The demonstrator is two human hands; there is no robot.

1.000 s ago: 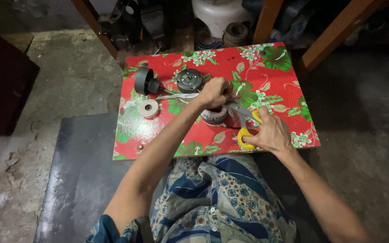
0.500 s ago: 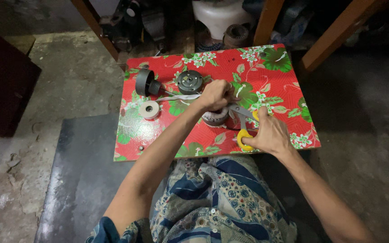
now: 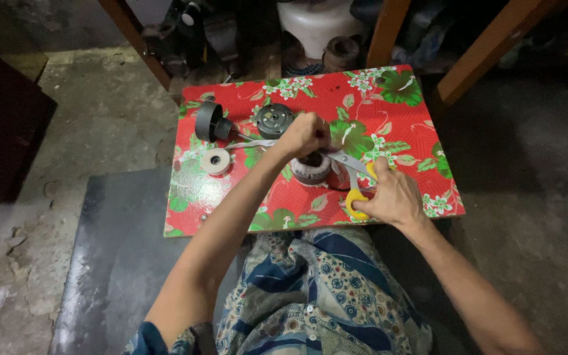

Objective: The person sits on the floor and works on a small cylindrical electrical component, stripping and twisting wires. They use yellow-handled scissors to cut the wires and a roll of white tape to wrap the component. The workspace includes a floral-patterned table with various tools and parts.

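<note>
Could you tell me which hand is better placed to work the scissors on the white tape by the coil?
The right hand: it already rests on the yellow-handled scissors, blades pointing toward the coil. The left hand is closed above the coil, at the white tape.

Lighting: dim overall; overhead light falls brightest on the red board [image 3: 389,118]. Corners and the top background sink into dark shadow. Focus sharp centrally, slight wide-angle stretch at edges.

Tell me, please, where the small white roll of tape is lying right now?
In the head view, the small white roll of tape lies flat on the left part of the red floral board, just below the black cylindrical motor housing.
</note>
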